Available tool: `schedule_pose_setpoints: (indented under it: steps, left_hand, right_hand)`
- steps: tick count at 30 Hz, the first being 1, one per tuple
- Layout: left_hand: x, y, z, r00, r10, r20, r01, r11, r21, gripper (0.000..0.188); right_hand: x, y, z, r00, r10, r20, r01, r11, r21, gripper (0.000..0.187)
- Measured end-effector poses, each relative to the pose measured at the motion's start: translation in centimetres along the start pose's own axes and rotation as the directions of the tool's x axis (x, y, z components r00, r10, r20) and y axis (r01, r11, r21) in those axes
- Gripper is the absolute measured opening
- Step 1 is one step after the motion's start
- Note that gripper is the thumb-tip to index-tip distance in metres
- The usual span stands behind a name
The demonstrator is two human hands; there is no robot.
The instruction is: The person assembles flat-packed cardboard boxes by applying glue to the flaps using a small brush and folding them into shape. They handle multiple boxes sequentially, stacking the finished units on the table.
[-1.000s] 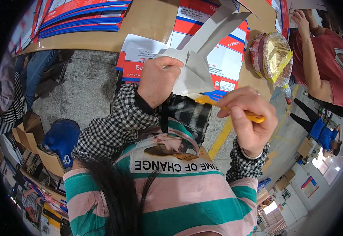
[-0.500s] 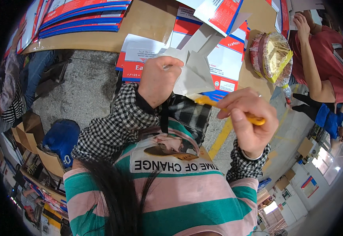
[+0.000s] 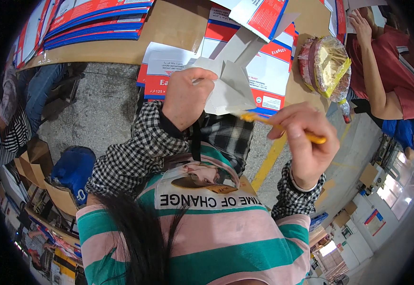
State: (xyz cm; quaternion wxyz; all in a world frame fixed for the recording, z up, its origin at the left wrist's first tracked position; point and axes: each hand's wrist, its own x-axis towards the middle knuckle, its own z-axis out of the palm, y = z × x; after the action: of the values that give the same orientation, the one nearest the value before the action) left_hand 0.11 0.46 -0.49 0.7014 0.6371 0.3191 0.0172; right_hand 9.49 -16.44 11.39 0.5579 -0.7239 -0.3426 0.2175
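My left hand (image 3: 187,99) is closed in a pinch on the edge of a partly folded carton (image 3: 231,95), its plain pale grey inside showing. My right hand (image 3: 309,142) grips a small brush (image 3: 255,117) by its yellow handle. The brush's pale tip, smeared by motion, is just beside the carton's near right edge; whether it touches cannot be told. Beneath the carton lie flat red, white and blue printed cartons (image 3: 269,76) at the table's edge. Another printed carton panel (image 3: 259,19) stands tilted behind it.
A plastic-wrapped tub (image 3: 304,66) with yellowish contents sits at the right on the brown table (image 3: 173,28). Stacked flat cartons (image 3: 97,23) lie at the far left. A co-worker in a red shirt (image 3: 408,71) is at the right; another person's legs (image 3: 45,88) are at the left.
My right hand has shifted slightly right with the brush, whose tip has moved a little away from the carton's edge. My left hand keeps its pinch, and the view has shifted slightly.
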Motion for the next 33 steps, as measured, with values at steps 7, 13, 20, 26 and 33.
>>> schedule_pose_setpoints:
  steps: [7,13,20,26,33]
  left_hand:
    - [-0.2,0.1,0.1,1.0,-0.008,0.001,0.009,0.998,-0.06,0.021]
    - [-0.2,0.5,0.1,0.995,-0.094,0.024,0.095,0.992,-0.077,0.022]
    - [-0.1,0.1,0.0,0.992,-0.124,0.031,0.126,0.989,-0.083,0.021]
    - [0.1,-0.5,-0.1,0.994,-0.105,0.018,0.107,0.991,-0.085,0.021]
    - [-0.1,0.2,0.0,0.991,-0.13,0.025,0.132,0.984,-0.118,0.022]
  right_hand:
    - [-1.0,1.1,-0.5,0.998,0.034,-0.045,-0.033,0.999,0.029,0.005]
    - [-0.7,1.6,-0.7,0.997,0.077,-0.017,-0.077,0.997,-0.01,0.004]
    - [-0.8,1.9,-1.1,0.979,0.162,-0.124,-0.153,0.985,0.083,0.006]
    - [-1.0,2.5,-1.3,0.965,0.202,-0.166,-0.18,0.974,0.137,0.008]
    - [-1.3,3.1,-2.0,0.966,0.194,-0.168,-0.164,0.971,0.176,0.009]
